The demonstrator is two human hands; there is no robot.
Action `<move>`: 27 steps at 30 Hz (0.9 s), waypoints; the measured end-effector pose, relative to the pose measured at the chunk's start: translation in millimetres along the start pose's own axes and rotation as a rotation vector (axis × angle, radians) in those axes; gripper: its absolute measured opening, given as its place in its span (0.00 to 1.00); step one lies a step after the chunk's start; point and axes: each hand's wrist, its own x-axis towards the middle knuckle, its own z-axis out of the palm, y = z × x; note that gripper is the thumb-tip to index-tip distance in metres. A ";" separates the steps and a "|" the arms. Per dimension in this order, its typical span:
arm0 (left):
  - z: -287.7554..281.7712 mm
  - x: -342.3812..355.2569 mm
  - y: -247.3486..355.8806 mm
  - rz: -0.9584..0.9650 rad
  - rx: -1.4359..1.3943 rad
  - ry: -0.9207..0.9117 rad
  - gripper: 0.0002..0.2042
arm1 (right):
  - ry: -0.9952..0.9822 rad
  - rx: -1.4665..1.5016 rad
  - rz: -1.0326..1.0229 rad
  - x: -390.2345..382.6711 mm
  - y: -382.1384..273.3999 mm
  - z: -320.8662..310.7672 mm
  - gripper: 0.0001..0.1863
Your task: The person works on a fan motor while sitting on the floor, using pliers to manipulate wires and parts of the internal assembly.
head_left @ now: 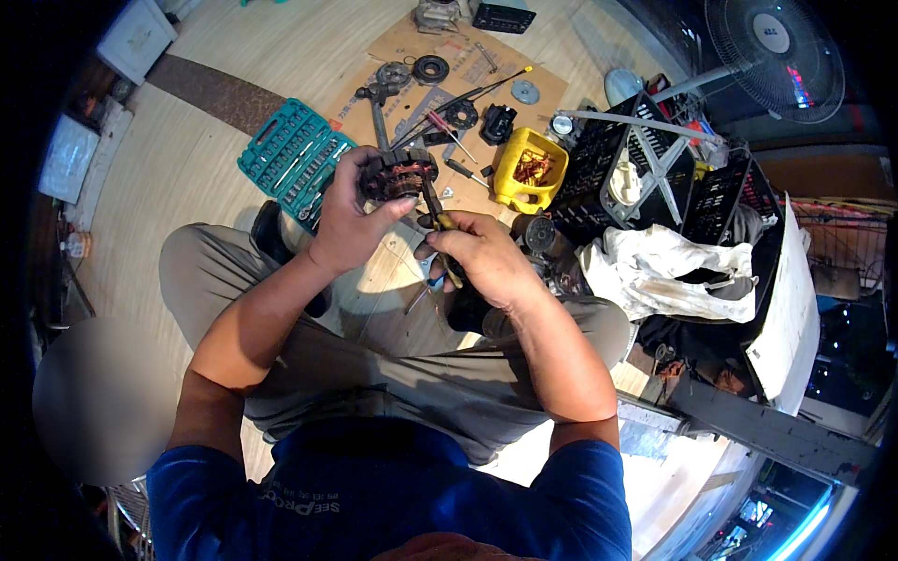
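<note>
My left hand [360, 210] is closed round a dark ring-shaped motor part [398, 170] with copper windings, held upright above the floor. My right hand [468, 252] grips a tool with yellow and black handles [446, 222], apparently pliers; its dark jaws reach the lower right side of the motor part. Below and beyond my hands is a cardboard sheet [543, 93] with a hammer [380, 117], a red-handled screwdriver [449, 131], a black-handled screwdriver [463, 173] and dark metal rings [430, 69].
A teal socket set [271, 150] lies open at left. On the right are a yellow cut jug [510, 192] with copper scrap, black crates [599, 131], a white cloth [664, 280] and a fan [772, 51]. My crossed legs [206, 271] frame the work.
</note>
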 end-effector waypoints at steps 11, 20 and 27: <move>-0.9 -2.1 5.0 0.081 0.235 -0.023 0.28 | 0.087 -0.246 -0.029 5.9 9.9 2.1 0.10; 4.3 0.5 5.5 -0.059 -0.051 0.041 0.28 | 0.052 -0.114 -0.036 14.7 17.9 3.7 0.09; 2.4 2.3 7.1 -0.138 -0.216 0.085 0.28 | -0.125 0.294 -0.033 16.1 20.1 -0.4 0.14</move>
